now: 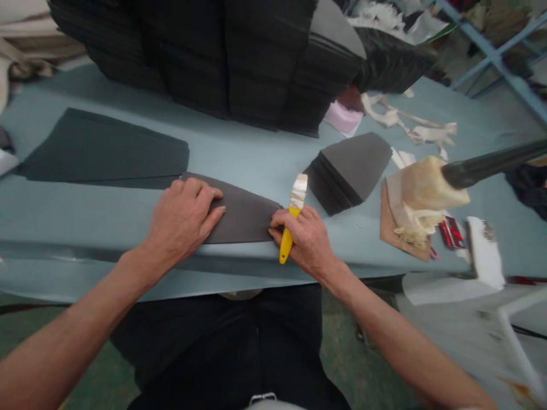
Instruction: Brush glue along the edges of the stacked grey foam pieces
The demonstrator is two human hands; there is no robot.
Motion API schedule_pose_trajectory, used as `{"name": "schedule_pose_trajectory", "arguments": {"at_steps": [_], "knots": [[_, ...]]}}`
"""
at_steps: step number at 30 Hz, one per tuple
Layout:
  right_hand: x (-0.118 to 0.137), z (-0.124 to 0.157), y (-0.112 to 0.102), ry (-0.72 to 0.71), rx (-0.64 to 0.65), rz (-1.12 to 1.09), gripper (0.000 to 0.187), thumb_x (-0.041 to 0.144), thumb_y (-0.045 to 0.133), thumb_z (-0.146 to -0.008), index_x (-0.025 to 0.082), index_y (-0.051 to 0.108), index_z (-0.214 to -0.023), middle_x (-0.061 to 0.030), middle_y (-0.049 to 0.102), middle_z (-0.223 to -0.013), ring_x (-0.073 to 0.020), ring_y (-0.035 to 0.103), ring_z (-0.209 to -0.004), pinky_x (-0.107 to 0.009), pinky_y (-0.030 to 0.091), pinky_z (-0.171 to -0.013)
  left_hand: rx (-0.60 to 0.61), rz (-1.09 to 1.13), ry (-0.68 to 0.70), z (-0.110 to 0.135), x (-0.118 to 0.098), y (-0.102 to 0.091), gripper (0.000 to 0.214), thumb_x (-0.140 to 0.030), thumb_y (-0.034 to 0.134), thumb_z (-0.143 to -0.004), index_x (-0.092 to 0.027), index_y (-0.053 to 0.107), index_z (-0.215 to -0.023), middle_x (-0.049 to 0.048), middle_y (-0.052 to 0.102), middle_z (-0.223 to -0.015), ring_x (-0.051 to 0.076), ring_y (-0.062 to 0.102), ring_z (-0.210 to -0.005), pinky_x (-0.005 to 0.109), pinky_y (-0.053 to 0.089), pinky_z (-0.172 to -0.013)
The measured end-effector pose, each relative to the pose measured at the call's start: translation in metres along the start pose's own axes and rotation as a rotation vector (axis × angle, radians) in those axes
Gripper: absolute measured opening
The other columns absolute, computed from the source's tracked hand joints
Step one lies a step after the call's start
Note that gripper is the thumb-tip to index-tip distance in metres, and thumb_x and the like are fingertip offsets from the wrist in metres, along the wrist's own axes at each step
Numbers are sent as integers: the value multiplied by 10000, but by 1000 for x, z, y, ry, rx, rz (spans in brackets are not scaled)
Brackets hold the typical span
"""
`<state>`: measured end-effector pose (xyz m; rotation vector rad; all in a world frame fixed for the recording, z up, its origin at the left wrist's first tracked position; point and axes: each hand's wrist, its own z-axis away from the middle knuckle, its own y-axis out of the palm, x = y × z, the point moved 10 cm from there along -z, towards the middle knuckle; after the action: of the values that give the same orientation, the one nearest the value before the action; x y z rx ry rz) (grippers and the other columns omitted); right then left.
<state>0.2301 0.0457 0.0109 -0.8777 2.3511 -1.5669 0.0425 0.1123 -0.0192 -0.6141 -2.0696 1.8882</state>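
Observation:
A dark grey tapered panel (pixel 243 216) lies flat along the front of the table. My left hand (pixel 183 210) rests on its left end, thumb apart from the fingers, pressing down without gripping. At the panel's right end, my right hand (pixel 305 236) has its fingertips touching the edge. That same hand is closed around a brush (pixel 291 222) with a yellow handle and pale, crusted bristles that point away from me. Further left lies a flat pile of dark panels (pixel 106 148), touching or overlapping the grey one near my left hand.
Tall stacks of black sheets (pixel 192 57) stand at the back. Right of the brush, a smaller pile of grey pieces (pixel 356 165) leans over. Beyond it are a glue-smeared pale container (pixel 427 188) with a dark handle, a red packet (pixel 452 232) and cream scraps (pixel 427 131).

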Motion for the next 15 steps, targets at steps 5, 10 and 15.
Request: {"name": "schedule_pose_trajectory", "arguments": {"at_steps": [5,10,15], "knots": [[16,-11,-8,-42,3,69,101,183,627,-1051,248,687,-1003,-27,843,-1069,-249,699,-872,-393,528,-843,-29,-43,-9,1,-3,-3,410,-422,439,-1081,-173,682,-1298,186,671,-1180,409,606,-1082,519,510,-903],[30,-22,9,-6,23,-51,87,213,626,-1070,239,709,-1075,-100,804,-1282,-256,745,-1048,-378,585,-898,-61,-63,-9,2,-5,-6,373,-398,487,-1070,-174,699,-1280,183,675,-1180,389,609,-1047,499,508,-874],[23,-20,28,19,18,-105,64,208,655,-1057,232,708,-1030,-142,799,-1295,-265,754,-1084,-381,600,-926,-101,-22,19,4,-3,-8,337,-387,515,-1059,-195,709,-1257,169,678,-1136,365,601,-1010,484,506,-855]]}}
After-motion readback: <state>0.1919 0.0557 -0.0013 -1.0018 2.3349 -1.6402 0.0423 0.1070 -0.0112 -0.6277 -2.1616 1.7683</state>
